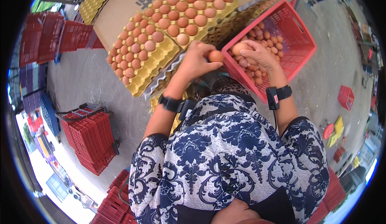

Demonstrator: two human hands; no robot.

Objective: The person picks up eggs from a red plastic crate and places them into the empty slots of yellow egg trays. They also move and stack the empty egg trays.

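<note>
My left hand (197,61) is closed around brown eggs, one of them (216,56) showing between thumb and fingers, just off the near corner of an egg tray. My right hand (261,55) grips a brown egg (240,48) over the red plastic crate (301,62), where many loose brown eggs (258,73) lie. A yellow egg tray (223,10) full of eggs tops a stack in front of me. Left of it, another yellow egg tray (164,50) holds eggs, with bare cups along its near edge.
Behind the trays lies a large cardboard sheet (114,22), with a yellow tray (96,1) at its far left. Stacked red crates (90,136) stand on a wheeled cart at left. More red crates (42,40) are farther back. A small red crate (346,97) sits on the floor at right.
</note>
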